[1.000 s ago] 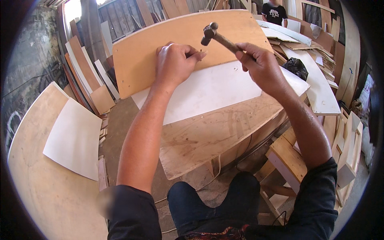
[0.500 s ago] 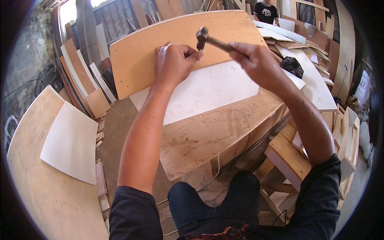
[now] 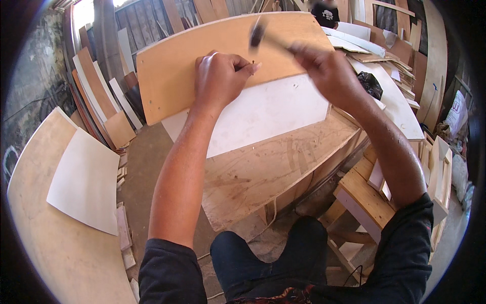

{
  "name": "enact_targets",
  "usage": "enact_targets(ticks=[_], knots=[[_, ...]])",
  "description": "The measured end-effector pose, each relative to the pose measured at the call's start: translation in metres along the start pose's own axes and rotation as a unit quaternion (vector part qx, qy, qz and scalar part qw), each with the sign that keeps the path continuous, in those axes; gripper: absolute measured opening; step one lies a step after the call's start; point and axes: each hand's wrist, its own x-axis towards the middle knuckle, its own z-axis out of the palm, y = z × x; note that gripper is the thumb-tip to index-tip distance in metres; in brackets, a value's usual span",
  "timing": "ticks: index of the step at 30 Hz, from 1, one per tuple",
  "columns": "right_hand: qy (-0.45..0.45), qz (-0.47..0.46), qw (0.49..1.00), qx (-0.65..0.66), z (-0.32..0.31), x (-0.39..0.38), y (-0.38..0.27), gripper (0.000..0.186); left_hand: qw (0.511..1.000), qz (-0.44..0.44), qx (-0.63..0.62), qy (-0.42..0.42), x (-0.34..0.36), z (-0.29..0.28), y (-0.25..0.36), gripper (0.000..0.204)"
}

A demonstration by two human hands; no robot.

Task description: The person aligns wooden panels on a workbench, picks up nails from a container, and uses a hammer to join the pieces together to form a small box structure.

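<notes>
My left hand [image 3: 217,76] pinches a small nail [image 3: 253,64] against the upright tan board [image 3: 172,66], near its lower half. My right hand [image 3: 321,68] grips the wooden handle of a hammer [image 3: 256,36], whose head is blurred above the nail. A white panel [image 3: 258,119] stands or lies below the tan board, over a stained plywood surface [image 3: 253,182] nearer to me.
Plywood sheets [image 3: 30,202] with a white piece [image 3: 83,177] are at my left, leaning boards [image 3: 96,86] behind. At right are stacked offcuts [image 3: 395,116], a black plastic bag [image 3: 369,83] and wooden frames [image 3: 364,197]. A co-worker [image 3: 324,15] is at the back right.
The hammer head dropped onto the nail half a second ago and is now raised again, blurred. My left hand keeps its pinch, and the view has shifted slightly.
</notes>
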Motion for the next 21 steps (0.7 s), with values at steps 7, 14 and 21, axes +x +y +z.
enact_targets(ticks=[7, 14, 21], knots=[[-0.067, 0.143, 0.987, -0.016, -0.010, 0.002, -0.036, 0.033, 1.000, -0.008, 0.002, 0.000, -0.001, -0.004, 0.001, 0.028], [0.005, 0.151, 0.988, 0.006, -0.011, 0.005, -0.039, 0.034, 1.000, -0.014, -0.008, -0.011, -0.002, -0.006, 0.001, 0.028], [-0.090, 0.187, 0.978, -0.032, -0.012, 0.005, -0.045, 0.036, 1.000, 0.006, 0.001, -0.004, -0.004, -0.009, -0.001, 0.030]])
